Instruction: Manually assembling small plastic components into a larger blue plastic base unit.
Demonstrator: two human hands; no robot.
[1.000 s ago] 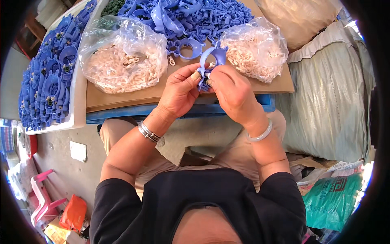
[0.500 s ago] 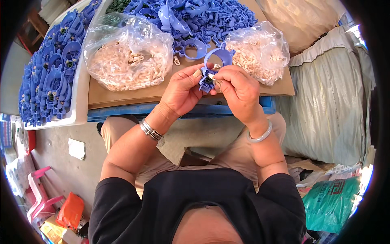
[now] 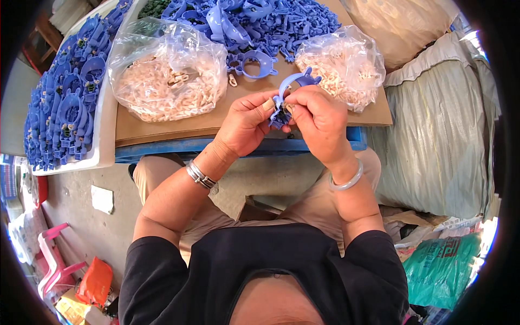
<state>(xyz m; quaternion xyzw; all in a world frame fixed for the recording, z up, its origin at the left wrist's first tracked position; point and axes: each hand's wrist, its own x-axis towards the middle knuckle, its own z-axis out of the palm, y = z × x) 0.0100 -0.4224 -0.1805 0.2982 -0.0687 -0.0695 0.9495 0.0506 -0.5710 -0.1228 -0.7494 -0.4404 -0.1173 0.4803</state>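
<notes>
At frame centre, the left hand (image 3: 246,125) and right hand (image 3: 319,116) both pinch a blue plastic ring part (image 3: 287,92); steady fingertip pressure should seat its small insert squarely.

Bright, even daylight with soft shadows, sharp centre, strong fisheye bending and black vignette toward the rim.

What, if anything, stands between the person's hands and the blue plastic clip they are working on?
Nothing visible does. The left hand and right hand both already grip the blue plastic clip directly, above the cardboard sheet's front edge.
</notes>
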